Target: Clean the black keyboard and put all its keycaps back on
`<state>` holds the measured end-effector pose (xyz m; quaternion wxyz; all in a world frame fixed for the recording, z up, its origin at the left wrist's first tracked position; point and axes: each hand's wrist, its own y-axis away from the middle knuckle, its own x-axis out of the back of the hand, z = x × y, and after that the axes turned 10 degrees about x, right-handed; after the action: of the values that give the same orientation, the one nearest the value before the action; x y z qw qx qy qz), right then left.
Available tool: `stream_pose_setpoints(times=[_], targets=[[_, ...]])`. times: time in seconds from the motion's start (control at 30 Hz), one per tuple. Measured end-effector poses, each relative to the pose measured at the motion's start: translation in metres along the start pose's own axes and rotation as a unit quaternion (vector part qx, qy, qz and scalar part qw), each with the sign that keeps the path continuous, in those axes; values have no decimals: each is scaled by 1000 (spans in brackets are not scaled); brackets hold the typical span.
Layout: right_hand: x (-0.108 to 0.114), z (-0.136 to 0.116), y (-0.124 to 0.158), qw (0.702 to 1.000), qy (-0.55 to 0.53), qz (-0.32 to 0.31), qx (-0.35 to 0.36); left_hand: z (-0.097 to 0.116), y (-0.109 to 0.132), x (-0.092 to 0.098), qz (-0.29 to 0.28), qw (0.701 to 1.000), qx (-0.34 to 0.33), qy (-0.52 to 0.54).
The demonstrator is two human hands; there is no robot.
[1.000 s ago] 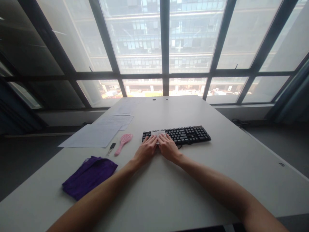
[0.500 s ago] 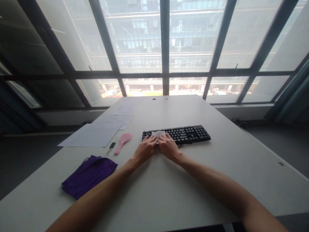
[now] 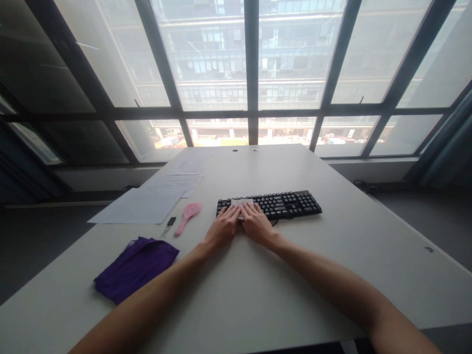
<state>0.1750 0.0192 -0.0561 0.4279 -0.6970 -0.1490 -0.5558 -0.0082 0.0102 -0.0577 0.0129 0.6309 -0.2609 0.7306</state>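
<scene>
A black keyboard [image 3: 291, 205] lies on the white table at the middle. Over its left keys is a small white piece, like a folded tissue or paper [image 3: 241, 201]. My left hand [image 3: 224, 225] rests on the left part of the keyboard, fingers stretched out over the lower left of the white piece. Beside it, nearly touching, my right hand [image 3: 255, 223] lies with its fingers extended flat on the white piece. Both hands are open and press from above. The keys under the hands and the white piece are hidden.
Left of the hands lie a pink hairbrush [image 3: 189, 216], a small black-ended item with a thin metal part [image 3: 170, 222] and a folded purple cloth [image 3: 136, 268]. Paper sheets [image 3: 143, 204] line the table's left edge. Large windows stand beyond the table [image 3: 280, 169].
My fingers have straightened a little and lie flatter on the white piece, which looks smoother. The keyboard and the other things stay in place.
</scene>
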Motion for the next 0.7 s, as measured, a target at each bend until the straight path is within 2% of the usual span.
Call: stream_pose_setpoints(times=[0.4,0.53,0.7], targets=[[3,-3,0,996,43,9,-75,1,1,2,1,1000,5,-5],[7,-1,0,999,19,28,-22,3,0,4,13,1000,18,-14],[8,-5,-1,999,-8,24,30,0,1,3,44,995,83,-31]])
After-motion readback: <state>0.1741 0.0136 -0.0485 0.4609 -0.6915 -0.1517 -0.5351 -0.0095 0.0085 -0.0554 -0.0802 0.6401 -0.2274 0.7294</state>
